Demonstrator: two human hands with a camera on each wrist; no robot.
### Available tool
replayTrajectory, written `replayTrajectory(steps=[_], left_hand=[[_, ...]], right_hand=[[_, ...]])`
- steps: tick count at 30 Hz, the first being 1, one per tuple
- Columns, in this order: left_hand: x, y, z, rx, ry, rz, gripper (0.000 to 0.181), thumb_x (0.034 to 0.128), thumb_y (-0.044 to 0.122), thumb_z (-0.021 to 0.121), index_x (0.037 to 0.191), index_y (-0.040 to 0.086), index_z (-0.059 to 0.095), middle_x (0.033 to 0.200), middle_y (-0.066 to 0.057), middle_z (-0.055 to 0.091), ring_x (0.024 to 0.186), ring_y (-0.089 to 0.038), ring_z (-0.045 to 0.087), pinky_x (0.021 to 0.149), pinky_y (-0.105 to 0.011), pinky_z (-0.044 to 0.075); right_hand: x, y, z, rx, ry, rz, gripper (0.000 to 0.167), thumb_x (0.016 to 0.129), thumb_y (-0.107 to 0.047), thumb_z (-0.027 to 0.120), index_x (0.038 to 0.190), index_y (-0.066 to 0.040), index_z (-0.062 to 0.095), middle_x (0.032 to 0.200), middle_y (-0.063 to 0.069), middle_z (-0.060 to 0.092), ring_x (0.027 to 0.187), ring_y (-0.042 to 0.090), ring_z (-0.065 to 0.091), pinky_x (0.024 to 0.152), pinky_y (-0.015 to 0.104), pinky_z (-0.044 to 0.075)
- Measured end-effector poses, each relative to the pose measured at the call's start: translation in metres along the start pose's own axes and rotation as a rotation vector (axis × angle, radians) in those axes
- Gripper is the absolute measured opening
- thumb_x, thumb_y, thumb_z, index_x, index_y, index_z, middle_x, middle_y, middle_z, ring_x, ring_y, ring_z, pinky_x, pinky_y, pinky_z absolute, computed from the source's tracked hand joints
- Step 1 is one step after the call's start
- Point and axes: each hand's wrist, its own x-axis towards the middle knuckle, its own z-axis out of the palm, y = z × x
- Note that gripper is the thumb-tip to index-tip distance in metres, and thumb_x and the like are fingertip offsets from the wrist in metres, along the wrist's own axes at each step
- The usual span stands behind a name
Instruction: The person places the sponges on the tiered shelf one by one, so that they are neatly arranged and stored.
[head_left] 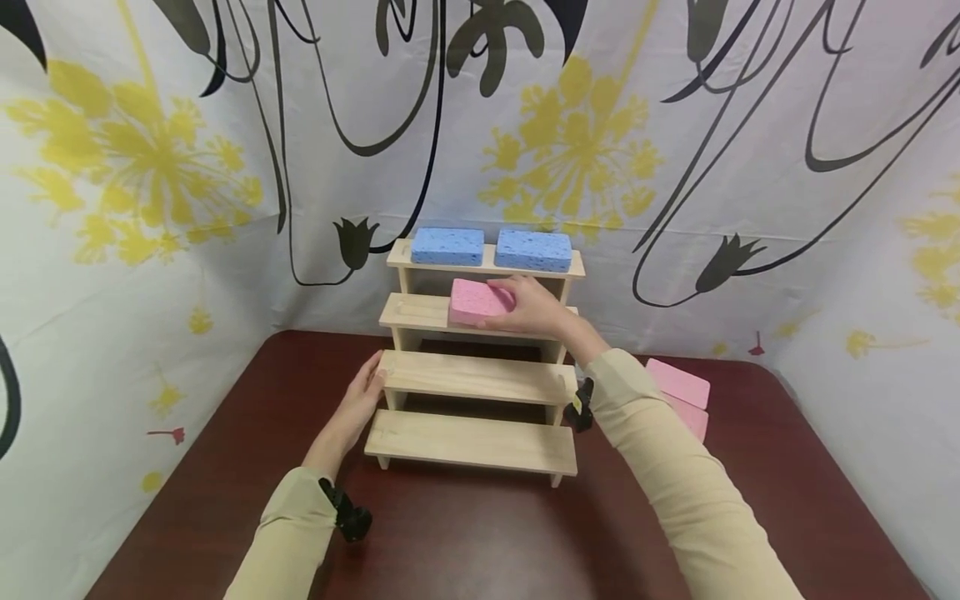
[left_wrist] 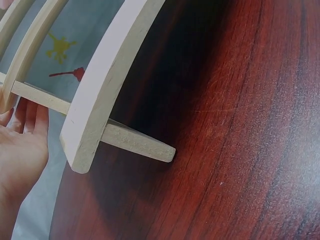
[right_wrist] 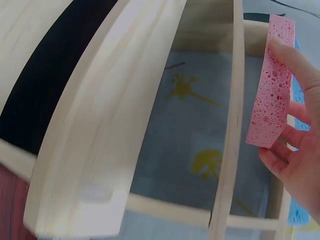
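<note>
The left hand (head_left: 358, 406), thumb and fingers closed about it, holds the left end of the second board up on the wooden stand (head_left: 472, 442), which stands on the dark red-brown table (head_left: 450, 533). Two pale pink pieces (head_left: 678, 382) lie to the stand's right, partly covered by the right sleeve (head_left: 667, 458), while at the stand's third board up the right hand (head_left: 536, 308) pinches a pink sponge (head_left: 471, 302) between thumb and fingers, left of the board's middle, whether touching it I cannot tell. On the stand's top board sit two blue sponges (head_left: 447, 247) side by side, and behind the stand hangs a flower-patterned cloth (head_left: 375, 192).
</note>
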Motion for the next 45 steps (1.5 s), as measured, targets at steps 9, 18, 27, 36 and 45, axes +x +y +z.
replayTrajectory(steps=[9,18,27,36,45], left_hand=[[-0.002,0.0,0.002,0.02,0.017,0.031,0.059,0.0989,0.038,0.033,0.148,0.015,0.009,0.151,-0.018,0.016,0.138,-0.033,0.022,0.112,-0.049,0.024],[0.0,0.001,0.004,-0.009,0.013,0.018,0.053,0.1009,0.027,0.031,0.148,0.015,0.009,0.152,-0.015,0.015,0.139,-0.029,0.019,0.114,-0.047,0.021],[0.0,0.0,0.002,-0.007,0.016,0.029,0.054,0.1003,0.031,0.032,0.148,0.018,0.01,0.152,-0.014,0.015,0.139,-0.03,0.021,0.113,-0.048,0.022],[0.001,0.001,0.001,0.0,0.01,0.032,0.055,0.1004,0.03,0.032,0.148,0.016,0.009,0.153,-0.014,0.014,0.139,-0.03,0.02,0.113,-0.047,0.022],[0.001,0.001,0.002,-0.002,0.018,0.024,0.054,0.1009,0.028,0.03,0.148,0.015,0.008,0.153,-0.015,0.012,0.139,-0.031,0.019,0.114,-0.047,0.021]], right_hand=[[0.021,-0.014,0.017,-0.024,0.039,-0.035,0.079,0.072,-0.05,0.07,0.136,-0.011,0.044,0.14,0.015,0.042,0.132,0.032,0.034,0.11,0.045,0.03],[0.035,-0.028,0.03,-0.082,0.066,-0.058,0.08,0.072,-0.054,0.069,0.135,-0.009,0.046,0.137,0.014,0.047,0.13,0.032,0.036,0.109,0.045,0.032],[0.037,-0.039,0.035,-0.138,0.042,-0.039,0.071,0.076,-0.049,0.069,0.132,-0.01,0.05,0.134,0.012,0.05,0.123,0.031,0.043,0.105,0.044,0.035],[0.036,-0.044,0.038,-0.152,0.079,0.003,0.071,0.074,-0.05,0.07,0.131,-0.01,0.051,0.13,0.01,0.054,0.12,0.029,0.046,0.102,0.041,0.038],[0.032,-0.045,0.046,-0.194,0.073,0.005,0.077,0.079,-0.056,0.061,0.137,-0.01,0.041,0.138,0.011,0.045,0.127,0.031,0.037,0.105,0.046,0.033]])
